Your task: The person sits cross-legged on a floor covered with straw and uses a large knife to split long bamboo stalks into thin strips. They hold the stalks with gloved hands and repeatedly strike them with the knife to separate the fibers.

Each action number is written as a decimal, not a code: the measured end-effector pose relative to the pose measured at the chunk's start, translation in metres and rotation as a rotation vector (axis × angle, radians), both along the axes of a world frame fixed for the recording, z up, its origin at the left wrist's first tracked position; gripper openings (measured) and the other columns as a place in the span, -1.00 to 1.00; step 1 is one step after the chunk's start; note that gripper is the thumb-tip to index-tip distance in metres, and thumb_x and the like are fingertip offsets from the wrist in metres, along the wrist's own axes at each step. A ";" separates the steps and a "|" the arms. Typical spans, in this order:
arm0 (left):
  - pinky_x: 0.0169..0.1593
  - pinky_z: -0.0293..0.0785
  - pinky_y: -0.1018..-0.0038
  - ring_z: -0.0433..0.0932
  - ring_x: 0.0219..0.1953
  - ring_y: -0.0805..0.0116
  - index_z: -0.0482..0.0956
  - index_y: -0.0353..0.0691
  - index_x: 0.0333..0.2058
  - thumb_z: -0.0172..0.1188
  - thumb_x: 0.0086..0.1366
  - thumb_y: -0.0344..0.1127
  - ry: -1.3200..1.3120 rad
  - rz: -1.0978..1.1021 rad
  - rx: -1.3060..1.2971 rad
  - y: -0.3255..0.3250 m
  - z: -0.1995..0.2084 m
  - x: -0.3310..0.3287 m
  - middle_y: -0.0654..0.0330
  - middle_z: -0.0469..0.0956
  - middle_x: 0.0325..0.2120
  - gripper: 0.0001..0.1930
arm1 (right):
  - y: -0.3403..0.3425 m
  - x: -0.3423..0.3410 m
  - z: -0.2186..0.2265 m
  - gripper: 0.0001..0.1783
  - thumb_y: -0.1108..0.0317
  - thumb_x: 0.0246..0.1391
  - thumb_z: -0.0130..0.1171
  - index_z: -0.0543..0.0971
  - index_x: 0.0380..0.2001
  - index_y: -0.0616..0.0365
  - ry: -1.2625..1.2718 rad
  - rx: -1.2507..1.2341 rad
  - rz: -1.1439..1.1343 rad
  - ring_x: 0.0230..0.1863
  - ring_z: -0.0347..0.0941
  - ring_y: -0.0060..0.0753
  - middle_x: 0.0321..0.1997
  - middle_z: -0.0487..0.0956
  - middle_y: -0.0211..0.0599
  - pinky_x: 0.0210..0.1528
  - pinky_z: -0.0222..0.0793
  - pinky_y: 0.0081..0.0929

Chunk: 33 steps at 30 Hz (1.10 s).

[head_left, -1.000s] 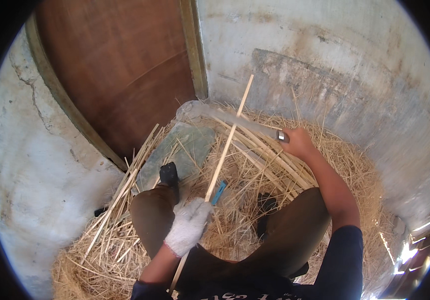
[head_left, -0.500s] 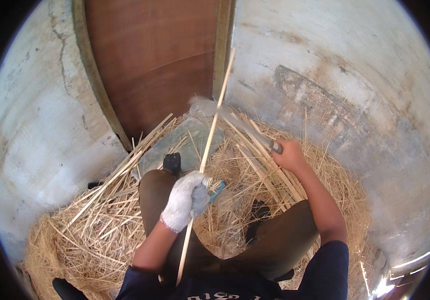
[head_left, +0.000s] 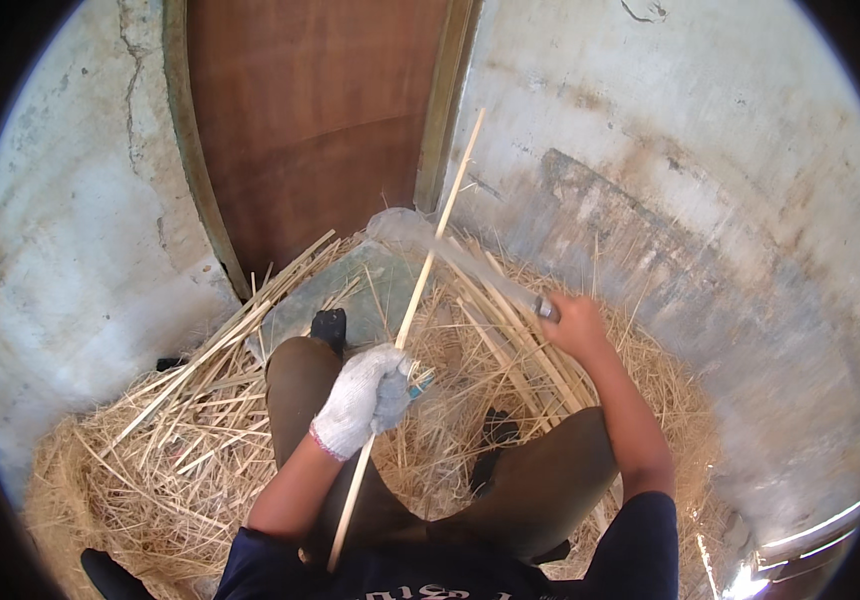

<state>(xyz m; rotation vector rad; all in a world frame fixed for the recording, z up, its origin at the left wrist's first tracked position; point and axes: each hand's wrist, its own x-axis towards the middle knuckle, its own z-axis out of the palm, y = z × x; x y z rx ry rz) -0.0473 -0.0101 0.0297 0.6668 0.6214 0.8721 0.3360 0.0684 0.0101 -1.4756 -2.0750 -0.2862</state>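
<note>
Head view, and nearest us a pale strip (head_left: 412,310) slants up from beside the lap, the gloved left hand (head_left: 355,402) clamped round it, apparently to keep it steady, the glove likely guarding against splinters. Over to the right, well apart, the bare right hand (head_left: 578,325) grips the handle of a long knife (head_left: 500,280), its blade crossing the strip farther out; whether they touch, I can't tell. Beyond lies a greenish slab (head_left: 355,315), then the brown door (head_left: 310,120). And against a second ago: curled shavings (head_left: 419,371) now show at the glove, the blue object (head_left: 418,389) mostly hidden behind its fingers!
</note>
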 end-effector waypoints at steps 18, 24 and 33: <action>-0.80 0.00 0.61 0.05 -0.83 0.61 0.39 -0.15 -0.45 -0.03 0.51 -0.24 -0.094 -0.239 -0.172 -0.002 0.009 -0.007 0.48 0.11 -0.76 -0.71 | 0.009 0.066 0.020 -0.77 0.23 -0.03 0.31 0.68 -0.39 0.18 0.247 0.026 -0.571 -0.51 0.59 0.07 -0.56 0.61 0.04 -0.37 0.51 -0.10; -0.78 0.02 0.61 0.06 -0.83 0.61 0.45 -0.14 -0.39 0.00 0.51 -0.22 0.022 -0.223 -0.019 -0.006 0.017 -0.005 0.48 0.13 -0.75 -0.75 | -0.013 0.045 0.026 -0.73 0.26 -0.03 0.30 0.63 -0.36 0.29 0.306 -0.064 -0.435 -0.51 0.56 0.08 -0.58 0.57 0.04 -0.36 0.45 -0.17; -0.75 0.03 0.59 0.11 -0.80 0.62 0.46 -0.13 -0.37 0.08 0.45 -0.26 0.366 -0.061 0.146 -0.017 0.017 0.017 0.45 0.18 -0.72 -0.83 | -0.006 0.051 0.024 -0.78 0.30 -0.06 0.31 0.70 -0.34 0.16 0.322 -0.230 -0.404 -0.50 0.61 -0.02 -0.56 0.61 -0.01 -0.35 0.50 -0.15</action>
